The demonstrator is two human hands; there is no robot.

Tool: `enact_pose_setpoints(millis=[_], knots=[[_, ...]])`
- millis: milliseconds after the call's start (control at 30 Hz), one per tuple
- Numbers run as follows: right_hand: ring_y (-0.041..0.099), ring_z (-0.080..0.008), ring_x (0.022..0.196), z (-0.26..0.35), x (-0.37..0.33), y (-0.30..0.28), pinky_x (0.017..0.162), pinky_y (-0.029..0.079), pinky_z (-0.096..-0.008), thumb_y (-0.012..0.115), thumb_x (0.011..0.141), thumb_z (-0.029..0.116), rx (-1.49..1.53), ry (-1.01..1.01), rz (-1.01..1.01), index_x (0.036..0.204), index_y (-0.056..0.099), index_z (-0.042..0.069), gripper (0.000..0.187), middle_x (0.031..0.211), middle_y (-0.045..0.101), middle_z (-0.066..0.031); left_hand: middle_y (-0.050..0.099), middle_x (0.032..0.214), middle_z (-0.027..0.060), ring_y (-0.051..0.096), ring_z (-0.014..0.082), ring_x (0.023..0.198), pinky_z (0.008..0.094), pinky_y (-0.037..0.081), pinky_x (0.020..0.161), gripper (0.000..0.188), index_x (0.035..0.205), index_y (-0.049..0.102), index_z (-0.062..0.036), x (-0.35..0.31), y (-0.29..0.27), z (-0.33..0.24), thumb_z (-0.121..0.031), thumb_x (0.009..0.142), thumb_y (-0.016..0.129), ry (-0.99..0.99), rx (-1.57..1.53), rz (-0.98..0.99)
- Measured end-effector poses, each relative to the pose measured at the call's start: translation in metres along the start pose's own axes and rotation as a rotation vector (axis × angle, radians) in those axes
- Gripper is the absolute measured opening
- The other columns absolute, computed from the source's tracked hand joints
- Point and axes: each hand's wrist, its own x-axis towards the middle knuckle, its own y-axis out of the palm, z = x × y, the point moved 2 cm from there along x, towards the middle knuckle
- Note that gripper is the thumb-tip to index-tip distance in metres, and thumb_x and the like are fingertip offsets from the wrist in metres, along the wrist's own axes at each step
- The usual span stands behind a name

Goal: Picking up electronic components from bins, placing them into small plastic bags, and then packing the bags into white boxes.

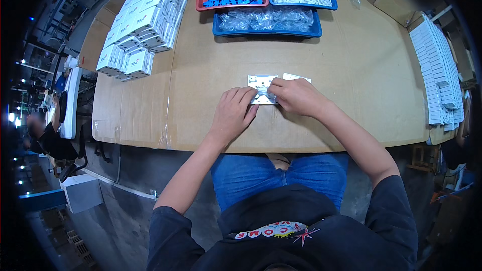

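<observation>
On the cardboard-covered table in front of me lies a white square plate-like part [259, 79] with small holes and raised details. My left hand [233, 112] grips its left edge, fingertips on the top and thumb by the near corner. Over the plate's right side, my right hand [299, 97] is closed in a pinch. A small shiny, clear-looking bit shows between the hands on the plate, and what the right fingers hold is hidden. Partly covered by my right hand, another flat white piece [296, 77] lies just behind it.
White boxes [143, 20] are stacked at the far left. At the back stand a red tray of blue parts [197, 0], a blue tray of white sticks [335, 2] and a blue tray of clear bags [268, 34]. White pieces [438, 70] are stacked at the right edge.
</observation>
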Motion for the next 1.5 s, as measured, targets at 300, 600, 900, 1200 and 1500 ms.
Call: enact_pose_setpoints(millis=[300,600,900,1200,1500], knots=[[0.07,-0.0349,0.083,0.01,0.007,-0.009,0.071,0.057,-0.0471,0.065,0.09,0.014,0.024,-0.018,0.036,0.092,0.068,0.001,0.014,0.096,0.067,-0.0135,0.066,0.122,0.0076,0.06,0.0287,0.112,0.0427,0.046,0.097,0.037,0.124,0.067,-0.0046,-0.005,-0.006,-0.002,-0.02,0.091,0.073,-0.005,0.022,0.036],[0.071,-0.0357,0.082,0.014,0.013,-0.009,0.07,0.057,-0.0476,0.068,0.088,0.014,-0.014,0.007,0.087,0.094,0.07,0.005,0.011,0.09,0.069,-0.0132,0.066,0.117,0.0089,0.062,0.0288,0.105,0.0423,0.048,0.092,0.035,0.12,0.069,-0.0043,-0.012,-0.003,-0.005,-0.021,0.09,0.075,-0.006,0.015,-0.009],[0.072,-0.0311,0.083,-0.028,0.104,-0.084,0.075,0.056,-0.0428,0.065,0.095,0.021,0.198,0.068,0.083,0.103,0.075,0.004,0.021,0.094,0.074,-0.0148,0.053,0.144,0.0234,0.05,0.0388,0.139,0.0482,0.042,0.116,0.058,0.136,0.058,-0.0016,-0.009,0.002,0.008,-0.025,0.087,0.079,-0.132,-0.164,-0.079],[0.074,-0.0379,0.095,-0.163,0.338,-0.136,0.088,0.057,-0.0441,0.063,0.095,0.027,0.244,0.266,-0.417,0.112,0.075,0.001,0.033,0.101,0.077,-0.0206,0.05,0.151,0.0229,0.046,0.0392,0.144,0.0495,0.038,0.119,0.089,0.152,0.041,0.0009,-0.003,-0.004,0.018,-0.034,0.082,0.084,-0.244,-0.263,-0.042],[0.062,-0.0399,0.126,-0.206,0.486,-0.131,0.103,0.05,-0.0532,0.064,0.096,0.031,0.002,0.51,-0.501,0.115,0.077,0.006,0.034,0.13,0.068,-0.0209,0.052,0.153,0.0162,0.045,0.0367,0.145,0.0495,0.039,0.118,0.084,0.149,0.046,-0.0003,0.009,-0.002,0.022,-0.038,0.084,0.082,-0.24,-0.267,0.022]])
